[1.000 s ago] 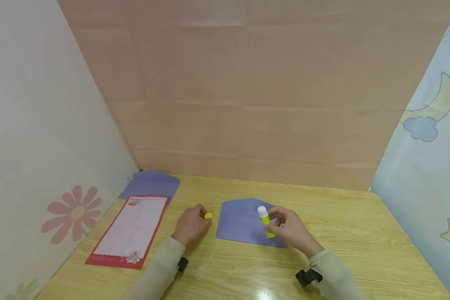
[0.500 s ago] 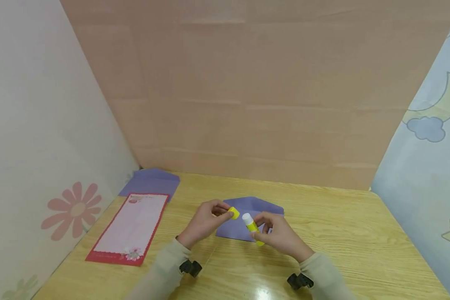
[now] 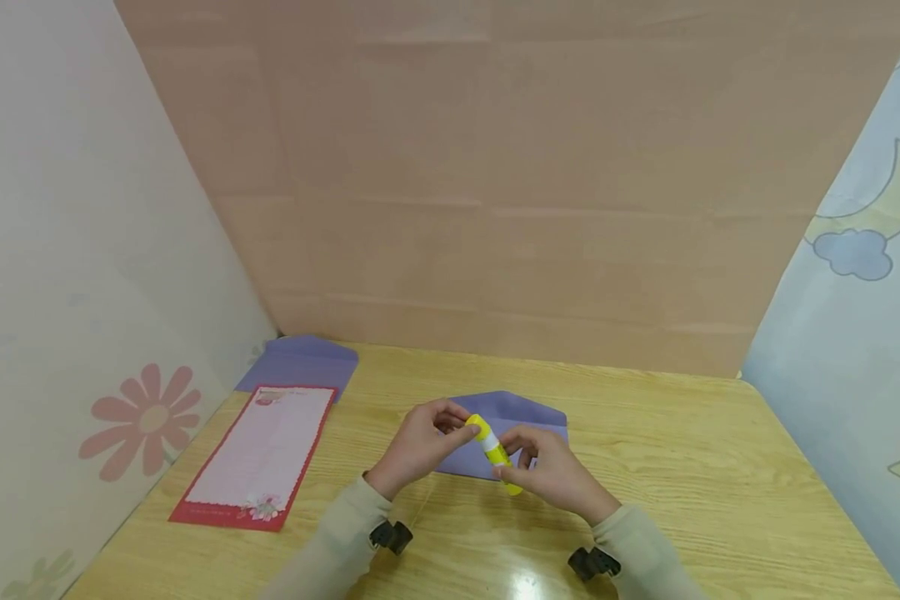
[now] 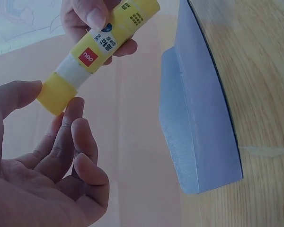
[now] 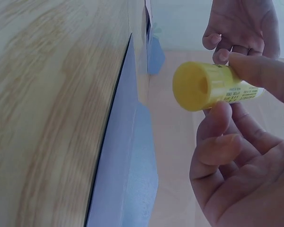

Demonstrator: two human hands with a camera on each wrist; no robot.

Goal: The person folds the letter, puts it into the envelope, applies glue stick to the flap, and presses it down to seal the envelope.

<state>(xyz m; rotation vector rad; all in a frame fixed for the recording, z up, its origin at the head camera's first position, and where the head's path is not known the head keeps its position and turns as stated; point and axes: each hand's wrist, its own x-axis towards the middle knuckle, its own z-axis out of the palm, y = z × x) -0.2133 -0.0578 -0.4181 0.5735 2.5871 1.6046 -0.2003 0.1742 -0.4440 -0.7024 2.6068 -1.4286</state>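
Both hands meet over a purple envelope (image 3: 461, 460) that lies on the table with its flap at the far side. My right hand (image 3: 562, 477) grips the yellow body of a glue stick (image 4: 97, 47), tilted with its top toward the left. My left hand (image 3: 420, 442) pinches the yellow cap (image 4: 58, 93) between thumb and fingertips. The cap sits at the glue stick's top end, with a white band showing between cap and body in the left wrist view. In the right wrist view the glue stick's round base (image 5: 190, 86) faces the camera.
On the left lies a sheet of letter paper (image 3: 258, 458) with a red border, overlapping a second purple envelope (image 3: 300, 364) behind it. A brown sheet (image 3: 480, 192) stands along the table's back edge, and patterned panels (image 3: 840, 333) flank the sides.
My left hand has lifted the cap from beside the envelope and moved right to the glue stick. My right hand has brought the glue stick left and toward me; cap and stick now meet.
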